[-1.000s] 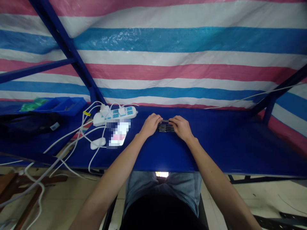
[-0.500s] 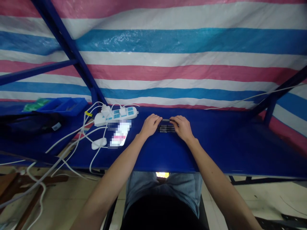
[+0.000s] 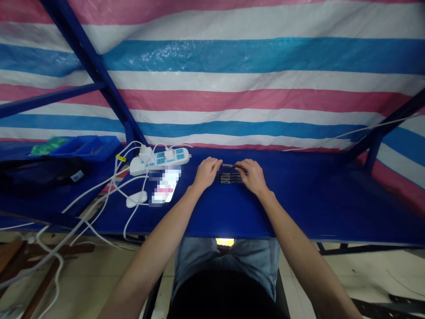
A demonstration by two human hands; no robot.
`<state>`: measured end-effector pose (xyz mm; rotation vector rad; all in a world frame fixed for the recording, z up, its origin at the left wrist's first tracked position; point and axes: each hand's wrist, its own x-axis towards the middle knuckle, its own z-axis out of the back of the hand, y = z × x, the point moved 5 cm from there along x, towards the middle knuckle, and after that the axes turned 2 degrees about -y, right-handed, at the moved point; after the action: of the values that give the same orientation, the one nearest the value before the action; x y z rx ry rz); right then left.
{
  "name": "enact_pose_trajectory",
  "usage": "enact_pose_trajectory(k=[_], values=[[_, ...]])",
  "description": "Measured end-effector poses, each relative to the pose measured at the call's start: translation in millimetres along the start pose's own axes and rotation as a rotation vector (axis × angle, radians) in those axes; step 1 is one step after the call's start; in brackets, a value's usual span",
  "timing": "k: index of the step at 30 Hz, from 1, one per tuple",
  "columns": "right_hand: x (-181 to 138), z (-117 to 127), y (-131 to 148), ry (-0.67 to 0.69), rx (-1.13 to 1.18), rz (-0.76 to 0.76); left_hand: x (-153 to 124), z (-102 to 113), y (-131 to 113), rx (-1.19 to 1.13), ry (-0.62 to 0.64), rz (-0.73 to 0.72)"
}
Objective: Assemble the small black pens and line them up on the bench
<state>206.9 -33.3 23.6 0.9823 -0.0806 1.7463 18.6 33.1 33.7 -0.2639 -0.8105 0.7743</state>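
Several slim black pens (image 3: pixel 230 178) lie side by side on the blue tabletop (image 3: pixel 229 212), parallel to its front edge. Just beyond them is one more black pen (image 3: pixel 228 165), level and between my two hands. My right hand (image 3: pixel 251 175) pinches its right end, with the other fingers curled over the right ends of the row. At the pen's left end, my left hand (image 3: pixel 207 172) has its fingers closed together, the tips against that end. The fingers cover part of the pens' ends.
Left of my hands lie a white power strip (image 3: pixel 159 160) with plugs, a phone (image 3: pixel 168 185) with a lit screen, a white adapter (image 3: pixel 136 199) and tangled white cables. Farther left are a blue tray (image 3: pixel 96 147) and a dark bag (image 3: pixel 40 175). Striped sheeting (image 3: pixel 245 99) hangs behind.
The pen between my hands has shifted or turned slightly, so a lighter strip on its left part now shows. My left fingertips have moved slightly left. The row of pens stays put.
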Motion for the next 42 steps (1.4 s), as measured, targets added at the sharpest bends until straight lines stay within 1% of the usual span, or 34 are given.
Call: enact_pose_trajectory(k=[3,6,10,13,16,19,21,25,28,34,39,42], values=[[0,4,-9,-0.042,-0.009,-0.052,0,4,4,-0.033,-0.055,0.043],[-1,9,-20,-0.078,-0.014,-0.108,1,7,7,-0.097,-0.116,0.046],[-2,9,-26,-0.092,-0.001,-0.118,1,9,9,-0.156,-0.15,0.052],[-1,4,-20,-0.076,0.052,-0.071,1,5,8,-0.122,-0.11,0.028],[0,-1,-10,-0.051,0.118,-0.014,1,-1,7,-0.083,-0.026,-0.018],[-1,-4,0,-0.034,0.121,0.036,1,-5,5,-0.092,0.038,-0.052],[-1,-4,3,-0.029,0.106,0.054,1,-6,3,-0.104,0.056,-0.065],[-2,-7,0,0.035,0.051,0.022,1,-6,-1,-0.133,0.035,-0.101],[-2,-9,-3,0.091,0.015,-0.009,-1,-6,-1,-0.142,0.026,-0.084],[0,-4,1,0.02,0.042,-0.015,-2,-9,2,-0.159,0.056,-0.006],[-1,-4,-3,0.014,0.072,-0.037,0,-11,4,-0.14,0.102,-0.013],[-2,-4,-6,0.016,0.085,-0.039,0,-9,4,-0.195,0.064,-0.03]])
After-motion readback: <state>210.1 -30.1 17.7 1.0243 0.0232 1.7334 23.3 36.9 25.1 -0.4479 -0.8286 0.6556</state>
